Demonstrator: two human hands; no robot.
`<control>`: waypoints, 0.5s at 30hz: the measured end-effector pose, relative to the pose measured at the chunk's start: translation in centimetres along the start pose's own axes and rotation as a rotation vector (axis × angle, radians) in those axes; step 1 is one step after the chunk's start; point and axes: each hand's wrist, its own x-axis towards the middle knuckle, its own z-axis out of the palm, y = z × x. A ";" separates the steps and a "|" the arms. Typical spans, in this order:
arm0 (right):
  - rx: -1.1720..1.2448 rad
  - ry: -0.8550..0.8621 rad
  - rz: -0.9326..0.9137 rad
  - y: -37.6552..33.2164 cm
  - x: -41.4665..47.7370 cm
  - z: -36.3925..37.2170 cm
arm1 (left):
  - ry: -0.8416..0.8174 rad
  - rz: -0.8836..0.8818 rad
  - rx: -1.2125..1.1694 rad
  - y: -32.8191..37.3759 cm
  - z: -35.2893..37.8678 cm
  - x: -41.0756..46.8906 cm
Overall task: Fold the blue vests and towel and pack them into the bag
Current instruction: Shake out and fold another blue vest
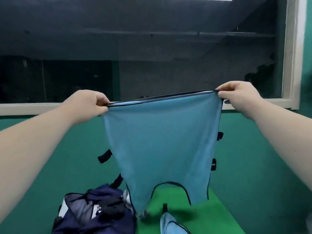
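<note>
Head view: both hands, left (89, 102) and right (239, 95), pinch vest (160, 141) hem corners aloft.

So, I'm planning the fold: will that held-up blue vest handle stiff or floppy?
Probably floppy: the blue vest hangs limp between the left hand and right hand, which pinch its top edge. Likely light, since fingertip pinches alone carry it. Its dangling side straps may snag.

You can't read any words here. The dark blue bag (81, 211) at the lower left has white letters, but they're too blurry to read.
</note>
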 end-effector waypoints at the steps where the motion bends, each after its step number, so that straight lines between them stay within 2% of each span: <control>1: -0.015 -0.015 0.004 0.1 -1.1 -0.7 | -0.019 0.021 0.030 0.3 -0.2 -1.2; 10: -0.131 -0.385 0.249 6.6 -15.2 -6.1 | -0.392 0.141 0.087 1.1 4.4 -16.9; 15: -0.082 -0.655 0.423 10.1 -23.0 -7.6 | -0.643 0.141 0.065 1.1 6.2 -25.9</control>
